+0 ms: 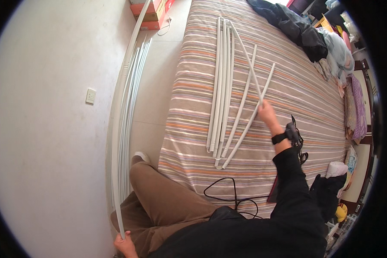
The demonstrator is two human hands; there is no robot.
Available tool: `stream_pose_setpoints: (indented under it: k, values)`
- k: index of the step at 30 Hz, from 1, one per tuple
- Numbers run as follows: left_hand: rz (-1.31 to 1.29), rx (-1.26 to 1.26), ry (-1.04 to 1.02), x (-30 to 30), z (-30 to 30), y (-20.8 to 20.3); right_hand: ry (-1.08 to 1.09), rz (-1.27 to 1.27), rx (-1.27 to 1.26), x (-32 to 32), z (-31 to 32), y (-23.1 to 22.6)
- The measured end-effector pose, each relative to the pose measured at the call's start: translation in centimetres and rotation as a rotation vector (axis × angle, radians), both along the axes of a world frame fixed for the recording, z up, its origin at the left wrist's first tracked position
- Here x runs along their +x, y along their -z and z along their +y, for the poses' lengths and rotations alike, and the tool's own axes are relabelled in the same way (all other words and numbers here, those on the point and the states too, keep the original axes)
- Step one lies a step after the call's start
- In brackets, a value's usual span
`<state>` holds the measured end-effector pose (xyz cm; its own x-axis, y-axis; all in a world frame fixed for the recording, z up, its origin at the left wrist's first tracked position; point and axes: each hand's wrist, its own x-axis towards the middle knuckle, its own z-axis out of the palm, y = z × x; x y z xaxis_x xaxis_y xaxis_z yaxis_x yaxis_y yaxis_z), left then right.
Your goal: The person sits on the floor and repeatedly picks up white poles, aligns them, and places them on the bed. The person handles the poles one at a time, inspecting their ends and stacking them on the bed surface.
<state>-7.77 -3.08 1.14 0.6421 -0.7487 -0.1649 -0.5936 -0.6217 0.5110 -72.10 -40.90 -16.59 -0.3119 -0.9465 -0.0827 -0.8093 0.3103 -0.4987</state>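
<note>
At the lower left my left hand (125, 246) is closed around the near end of a long white pole (115, 142), which runs up beside the wall past the top of the view. Over the bed my right hand (267, 113) grips the end of a thin white tube (246, 55). That tube slants up to the far end of several white tubes (221, 86) lying side by side on the bed. Two more tubes, a slanted tube (244, 96) and an outer tube (256, 111), fan out to their right and come together near my knee. My right fingers partly hide behind the hand.
A striped bedspread (193, 103) covers the bed. Several thin pale poles (133, 94) stand along the wall (51, 86). Orange boxes (152, 15) sit on the floor at the far left. A black cable (235, 193) loops near my lap; dark clothing (292, 32) lies far right.
</note>
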Motion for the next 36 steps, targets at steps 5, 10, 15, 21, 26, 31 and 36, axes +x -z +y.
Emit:
stream_pose_setpoints:
  k: [5, 10, 15, 21, 26, 31, 36]
  values:
    - [-0.025, -0.087, 0.014, 0.3, -0.8, 0.3, 0.053, 0.211, 0.038, 12.1, 0.7, 0.6]
    - [-0.066, 0.034, 0.024, 1.8, -0.9, 0.1, 0.192, 0.243, -0.106, 14.3, 0.9, 1.7]
    - [-0.091, -0.036, 0.018, 4.8, 1.1, 1.0, 0.088, 0.049, 0.072, 12.2, 1.6, 0.4]
    - [-0.259, 0.012, 0.064, 8.5, 6.3, 1.9, 0.188, 0.273, 0.439, 15.2, 0.1, -4.9]
    - [-0.474, -0.003, 0.111, 10.6, 11.9, 2.8, -0.293, -0.384, 0.184, 28.9, -3.2, -12.3]
    - [-0.344, -0.142, -0.02, 11.5, 17.1, 2.0, -0.208, -1.731, 0.175, 45.1, -4.4, -22.8]
    - [-0.339, -0.092, -0.032, 11.8, 21.0, -1.7, 0.06, -1.941, 0.195, 51.4, -2.0, -26.2]
